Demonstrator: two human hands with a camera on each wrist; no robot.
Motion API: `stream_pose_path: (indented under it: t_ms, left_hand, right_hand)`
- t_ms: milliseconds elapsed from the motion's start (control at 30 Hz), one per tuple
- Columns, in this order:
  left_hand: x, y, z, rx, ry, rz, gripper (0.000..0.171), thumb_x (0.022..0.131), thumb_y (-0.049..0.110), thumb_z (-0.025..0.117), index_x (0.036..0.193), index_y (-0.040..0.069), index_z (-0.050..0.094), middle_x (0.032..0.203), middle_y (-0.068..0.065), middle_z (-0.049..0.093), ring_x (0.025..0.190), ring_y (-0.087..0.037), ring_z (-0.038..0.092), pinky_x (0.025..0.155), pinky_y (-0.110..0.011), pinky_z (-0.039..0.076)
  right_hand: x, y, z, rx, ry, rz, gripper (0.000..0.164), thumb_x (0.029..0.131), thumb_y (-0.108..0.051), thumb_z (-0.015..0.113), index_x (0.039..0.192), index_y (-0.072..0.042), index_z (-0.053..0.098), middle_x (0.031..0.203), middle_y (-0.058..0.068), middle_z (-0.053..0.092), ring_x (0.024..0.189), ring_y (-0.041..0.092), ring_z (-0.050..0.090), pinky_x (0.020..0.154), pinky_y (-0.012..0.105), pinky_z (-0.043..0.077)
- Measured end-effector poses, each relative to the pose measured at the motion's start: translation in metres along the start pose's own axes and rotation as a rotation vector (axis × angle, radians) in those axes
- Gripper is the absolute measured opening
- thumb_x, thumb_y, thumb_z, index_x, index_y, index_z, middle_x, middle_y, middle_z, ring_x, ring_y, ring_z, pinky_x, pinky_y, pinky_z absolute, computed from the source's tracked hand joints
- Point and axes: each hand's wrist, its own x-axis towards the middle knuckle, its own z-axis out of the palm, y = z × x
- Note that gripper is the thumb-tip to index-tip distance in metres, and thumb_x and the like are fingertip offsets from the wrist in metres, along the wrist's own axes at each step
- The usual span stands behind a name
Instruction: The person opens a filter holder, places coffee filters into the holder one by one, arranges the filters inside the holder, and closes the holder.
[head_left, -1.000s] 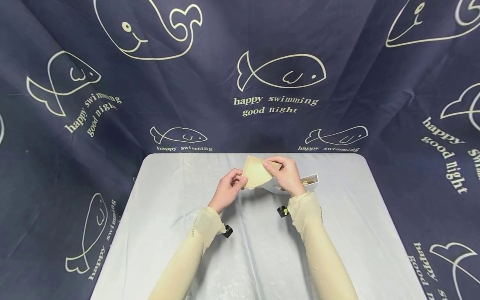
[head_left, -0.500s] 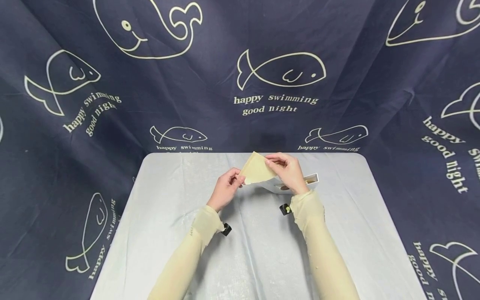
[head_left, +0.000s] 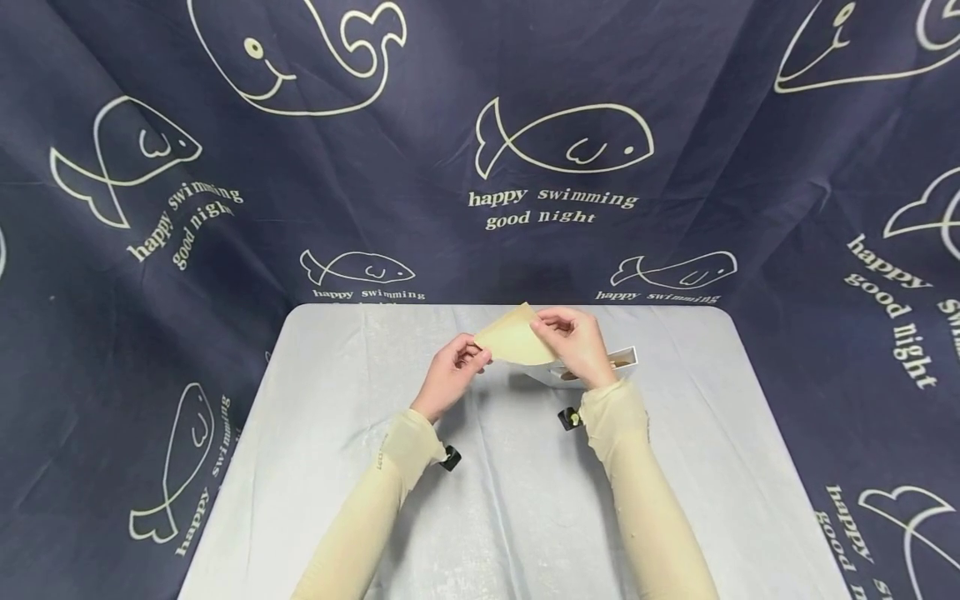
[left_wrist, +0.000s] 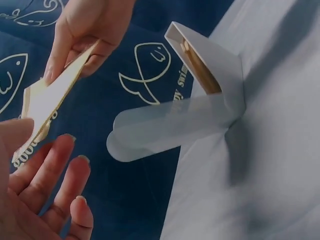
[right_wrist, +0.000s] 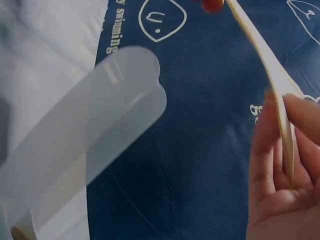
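A tan, fan-shaped paper coffee filter (head_left: 513, 337) is held up between both hands above the table's far side. My left hand (head_left: 448, 373) pinches its left corner; in the left wrist view the thumb lies over the paper while the other fingers spread loosely. My right hand (head_left: 579, 346) grips the opposite side between thumb and fingers. Seen edge-on in the right wrist view, the filter (right_wrist: 267, 62) runs down into the right palm. Behind the right hand stands a white box (left_wrist: 220, 57) with tan paper inside, partly hidden in the head view.
A long translucent flap (left_wrist: 155, 127) with a rounded, notched end sticks out from the white box. Pale cloth covers the table (head_left: 330, 467). A dark blue curtain (head_left: 435, 208) with fish drawings hangs behind it. Each wrist carries a small black camera.
The filter has turned in the hands, its top corner shifting to the right and its lower edge rising at the left. Both hands have moved only slightly; the box stays put.
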Motion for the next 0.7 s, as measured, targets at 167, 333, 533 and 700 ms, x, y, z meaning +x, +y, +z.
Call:
stream_pose_path:
  t_ms: [167,333,533,700]
  left_hand:
    - [0.000,0.001,0.007,-0.039,0.008,-0.038,0.020,0.100,0.020,0.071,0.111,0.003,0.071,0.105,-0.017,0.077,0.085,-0.019,0.069,0.076,-0.024,0.054]
    - [0.001,0.001,0.008,-0.036,0.059,-0.028,0.018,0.100,0.019,0.070,0.107,0.002,0.074,0.100,-0.018,0.078,0.084,-0.014,0.068,0.074,-0.023,0.051]
    - [0.003,0.003,0.005,-0.026,0.072,-0.005,0.015,0.101,0.015,0.068,0.099,0.001,0.072,0.095,-0.016,0.078,0.081,-0.009,0.068,0.070,-0.024,0.051]
    - [0.003,0.005,0.002,0.032,0.036,0.029,0.015,0.102,0.016,0.067,0.098,0.002,0.071,0.093,-0.014,0.078,0.079,-0.006,0.066,0.068,-0.023,0.050]
  right_hand:
    - [-0.005,-0.008,0.006,0.067,0.062,-0.048,0.019,0.092,-0.008,0.079,0.105,0.006,0.076,0.096,0.028,0.074,0.074,-0.002,0.065,0.068,0.011,0.051]
    - [-0.012,-0.034,0.009,0.120,0.044,-0.044,0.018,0.091,0.003,0.075,0.105,0.015,0.073,0.096,0.034,0.071,0.073,0.001,0.065,0.068,0.011,0.053]
    - [-0.012,-0.037,0.005,0.142,0.019,-0.041,0.019,0.091,0.005,0.073,0.107,0.016,0.072,0.093,0.027,0.073,0.074,0.000,0.065,0.069,0.012,0.053]
    - [-0.006,-0.039,-0.004,0.119,-0.051,-0.060,0.022,0.093,0.006,0.070,0.113,0.016,0.070,0.099,0.032,0.072,0.079,0.002,0.067,0.072,0.012,0.053]
